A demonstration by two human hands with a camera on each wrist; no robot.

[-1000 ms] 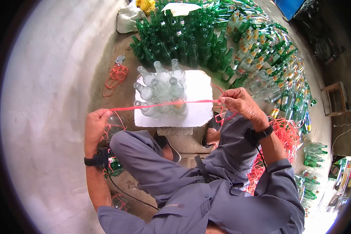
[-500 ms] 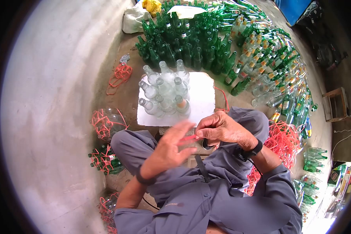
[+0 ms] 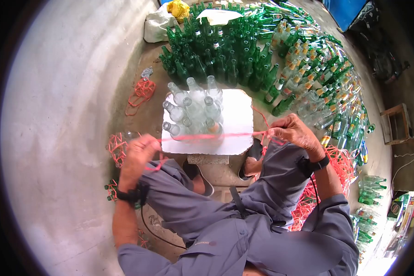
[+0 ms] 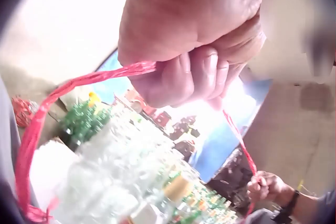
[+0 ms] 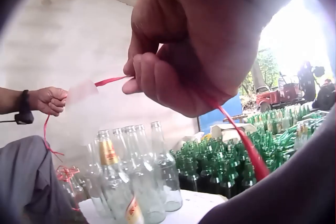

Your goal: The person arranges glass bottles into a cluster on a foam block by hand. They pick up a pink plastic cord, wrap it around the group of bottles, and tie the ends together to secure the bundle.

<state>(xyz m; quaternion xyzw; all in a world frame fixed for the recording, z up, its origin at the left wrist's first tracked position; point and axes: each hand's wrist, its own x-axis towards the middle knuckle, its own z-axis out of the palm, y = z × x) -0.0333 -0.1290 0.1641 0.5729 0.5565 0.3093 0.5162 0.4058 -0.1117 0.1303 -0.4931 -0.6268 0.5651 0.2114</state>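
A: Where's the string?

B: The red string (image 3: 234, 135) runs nearly straight between the two hands, across the near side of the clear bottles (image 3: 187, 112). Whether it touches glass, I can't tell.

A: And the hands?

B: The left hand (image 3: 141, 152) pinches it between thumb and curled fingers, a loose tail hanging by the left knee (image 3: 168, 178). The right hand (image 3: 292, 132) pinches the other stretch, thumb against forefinger, with more string trailing from it.

A: What worries you?

B: The bottles stand packed close on a white board (image 3: 239, 108), with nothing tied round them that I can see. If the string caught a neck, a sharp sideways tug could tip an outer bottle into its neighbours.

A: Is the board steady?

B: It sits on a block (image 3: 208, 159) that looks narrower, so a knee pressing the near edge might tilt it.

A: Anything else?

B: Pulled too hard, the string might slip from either pinch or snap. The trailing length could also snag on the right foot (image 3: 251, 166), close by.
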